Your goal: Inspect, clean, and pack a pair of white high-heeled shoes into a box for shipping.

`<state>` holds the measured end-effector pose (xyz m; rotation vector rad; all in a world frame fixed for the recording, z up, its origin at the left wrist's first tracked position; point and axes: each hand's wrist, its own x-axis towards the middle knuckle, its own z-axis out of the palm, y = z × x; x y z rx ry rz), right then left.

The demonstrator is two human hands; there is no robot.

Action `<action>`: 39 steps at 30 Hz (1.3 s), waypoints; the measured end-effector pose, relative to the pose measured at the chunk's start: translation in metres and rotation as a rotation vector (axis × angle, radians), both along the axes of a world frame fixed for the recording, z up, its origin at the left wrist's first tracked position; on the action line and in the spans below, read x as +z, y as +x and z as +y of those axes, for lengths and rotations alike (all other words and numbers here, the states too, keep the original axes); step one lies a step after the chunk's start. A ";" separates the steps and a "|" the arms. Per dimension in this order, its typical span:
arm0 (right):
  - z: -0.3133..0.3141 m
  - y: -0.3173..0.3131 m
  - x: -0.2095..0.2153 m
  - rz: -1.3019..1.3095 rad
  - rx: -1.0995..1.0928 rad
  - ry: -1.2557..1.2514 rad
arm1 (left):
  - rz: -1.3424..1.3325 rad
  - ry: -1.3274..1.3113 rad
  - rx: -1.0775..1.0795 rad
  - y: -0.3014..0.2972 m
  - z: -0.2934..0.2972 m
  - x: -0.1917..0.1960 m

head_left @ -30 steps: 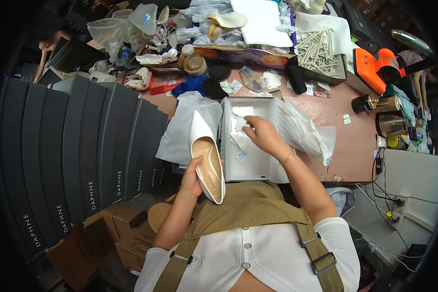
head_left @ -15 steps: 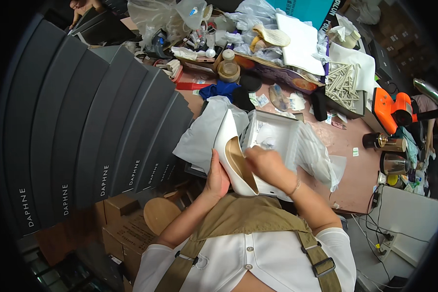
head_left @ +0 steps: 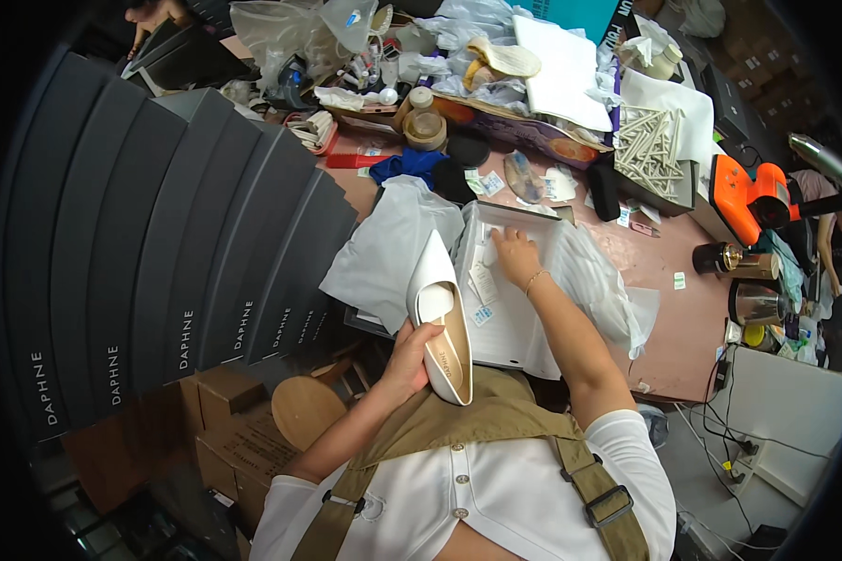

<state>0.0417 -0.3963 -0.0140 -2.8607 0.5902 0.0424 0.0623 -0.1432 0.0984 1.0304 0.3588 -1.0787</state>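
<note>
Apron (head_left: 496,411) of olive cloth, with 2 buckled straps, lies nearest, over our white shirt (head_left: 412,486). Just ahead of it, our left hand (head_left: 408,362) grips 1 white shoe (head_left: 443,325) by its side, thumb over the rim, opening turned up to us and pointed toe aimed away. A white pad (head_left: 436,301) sits inside toward the toe, above the tan insole (head_left: 455,353).

That is the change: 1 second ago the insole showed no pad, and half a second ago our right hand (head_left: 516,259) was at the shoe's mouth. Now the right hand is over the box (head_left: 510,327), so we judge that the pad is placed and the right hand is freed from the shoe. Its fingers bend down beside a small white piece (head_left: 489,249); we cannot tell whether they pinch it. Nearer to us in the box lie 2 paper slips (head_left: 482,282).

White tissue (head_left: 393,229) spreads to the left of the box, and a wrapped bundle (head_left: 601,290) lies at its right. Beyond, on the pink table (head_left: 674,341), we see blue cloth (head_left: 410,165), a jar (head_left: 426,126), white sticks (head_left: 650,150) in a carton and an orange tool (head_left: 741,192).
</note>
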 end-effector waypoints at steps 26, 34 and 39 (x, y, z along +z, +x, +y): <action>0.082 -0.018 0.129 -0.349 0.168 -0.033 | -0.252 -0.045 -0.278 0.006 -0.032 -0.005; 0.082 -0.015 0.093 -0.226 0.132 -0.042 | -0.238 -0.095 -0.207 -0.028 -0.034 -0.011; 0.039 -0.044 0.117 -0.298 0.228 0.948 | -0.203 -0.006 -0.056 -0.007 -0.023 0.009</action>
